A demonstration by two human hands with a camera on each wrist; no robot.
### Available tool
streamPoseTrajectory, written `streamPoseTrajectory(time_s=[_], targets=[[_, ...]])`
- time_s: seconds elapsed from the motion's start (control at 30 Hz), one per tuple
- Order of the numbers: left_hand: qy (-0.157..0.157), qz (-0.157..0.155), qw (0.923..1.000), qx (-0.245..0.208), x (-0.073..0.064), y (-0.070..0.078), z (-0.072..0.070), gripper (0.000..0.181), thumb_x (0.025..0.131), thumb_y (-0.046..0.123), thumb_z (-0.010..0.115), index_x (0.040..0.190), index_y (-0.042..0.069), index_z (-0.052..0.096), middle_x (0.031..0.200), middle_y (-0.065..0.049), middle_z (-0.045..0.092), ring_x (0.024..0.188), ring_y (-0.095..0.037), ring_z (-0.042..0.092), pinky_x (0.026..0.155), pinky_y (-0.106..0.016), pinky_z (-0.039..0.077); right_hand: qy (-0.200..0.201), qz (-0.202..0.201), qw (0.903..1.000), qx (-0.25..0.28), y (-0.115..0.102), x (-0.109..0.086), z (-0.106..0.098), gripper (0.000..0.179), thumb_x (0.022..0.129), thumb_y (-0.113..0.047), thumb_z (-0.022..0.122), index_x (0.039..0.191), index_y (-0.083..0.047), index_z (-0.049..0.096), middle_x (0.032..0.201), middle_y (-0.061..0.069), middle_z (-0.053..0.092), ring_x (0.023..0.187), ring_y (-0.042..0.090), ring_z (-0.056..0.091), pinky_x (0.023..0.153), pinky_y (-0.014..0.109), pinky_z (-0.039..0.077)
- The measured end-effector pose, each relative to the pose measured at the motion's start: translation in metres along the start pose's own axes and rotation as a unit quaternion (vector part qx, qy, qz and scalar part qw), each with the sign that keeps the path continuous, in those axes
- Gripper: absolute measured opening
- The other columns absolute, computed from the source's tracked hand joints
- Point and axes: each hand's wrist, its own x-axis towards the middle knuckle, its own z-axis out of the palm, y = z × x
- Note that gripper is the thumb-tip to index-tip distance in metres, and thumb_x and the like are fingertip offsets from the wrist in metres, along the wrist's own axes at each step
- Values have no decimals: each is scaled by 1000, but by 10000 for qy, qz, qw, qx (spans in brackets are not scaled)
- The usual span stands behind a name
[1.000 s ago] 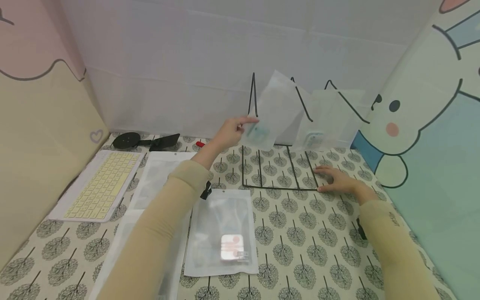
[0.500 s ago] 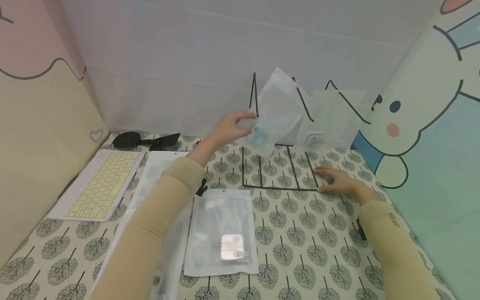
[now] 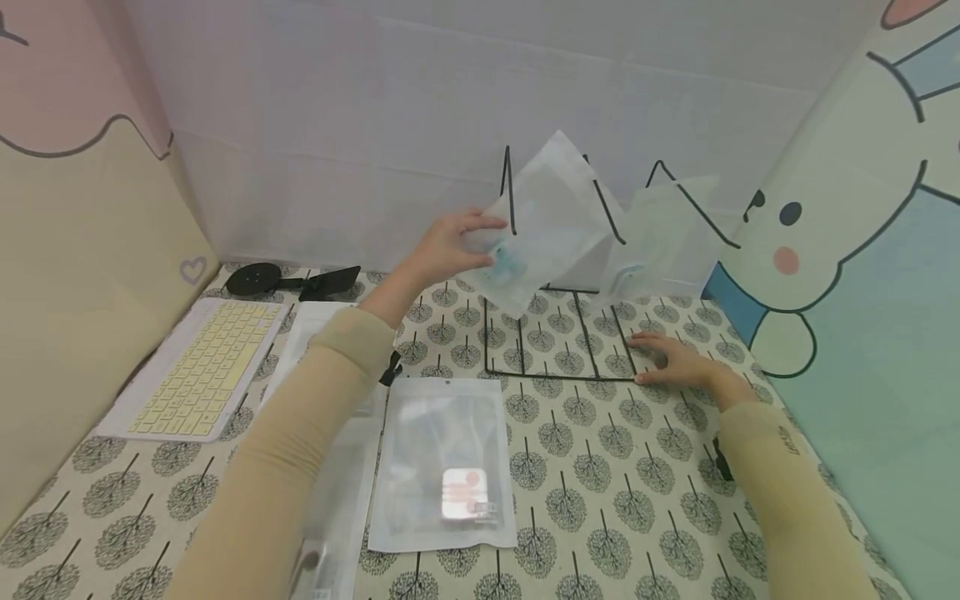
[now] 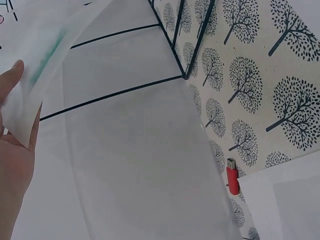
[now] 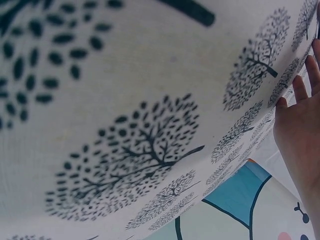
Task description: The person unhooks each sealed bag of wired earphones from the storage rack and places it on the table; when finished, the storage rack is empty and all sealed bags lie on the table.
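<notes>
My left hand (image 3: 444, 246) pinches the lower left edge of a translucent white pouch (image 3: 551, 192) with a blue-green item inside. The pouch hangs tilted at the left part of a black wire rack (image 3: 560, 377), its corner pointing up. In the left wrist view, thumb and fingers lie on either side of the pouch (image 4: 47, 75). A second translucent pouch (image 3: 663, 225) hangs from the rack further right. My right hand (image 3: 675, 362) rests at the right front corner of the rack's base, fingers loosely extended; the right wrist view shows this hand (image 5: 302, 120) at the edge.
A zip pouch (image 3: 427, 425) with a white and pink square item lies in front. More pouches (image 3: 345, 467) lie partly under my left sleeve. A yellow-keyed keyboard (image 3: 210, 367), a black round-based stand (image 3: 255, 280) and a red USB stick (image 4: 232, 177) are on the left.
My left hand went from an extended index finger near the hook to pinching the pouch, pulling its lower edge left. The right-hand pouch has turned slightly. My right hand stayed put.
</notes>
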Motion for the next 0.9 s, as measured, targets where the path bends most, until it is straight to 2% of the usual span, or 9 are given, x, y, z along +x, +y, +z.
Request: streamPoseTrajectory(time_s=[0.37, 0.73, 0.9], targets=[[-43, 217, 9986, 478, -7, 8, -8, 56, 80, 17, 74, 132, 20, 55, 150, -8, 36, 142, -26, 25, 116, -48, 17, -2, 9, 10000, 31, 0, 0, 1, 83, 80, -45, 72, 144, -6, 37, 152, 20, 23, 139, 45, 15, 106, 68, 16], [-82, 420, 9960, 788, -13, 10, -12, 56, 81, 21, 74, 133, 22, 54, 146, -2, 43, 141, -25, 26, 116, -50, 17, -2, -44, 9999, 103, -1, 2, 0, 81, 80, -43, 72, 143, -6, 38, 152, 20, 24, 139, 45, 16, 106, 68, 15], [-155, 372, 9956, 842, -18, 15, -13, 55, 82, 21, 72, 134, 22, 54, 149, -5, 39, 141, -27, 25, 116, -50, 17, 7, -93, 9999, 90, -1, 2, 0, 80, 80, -41, 72, 143, -5, 39, 151, 21, 25, 138, 46, 16, 106, 69, 15]])
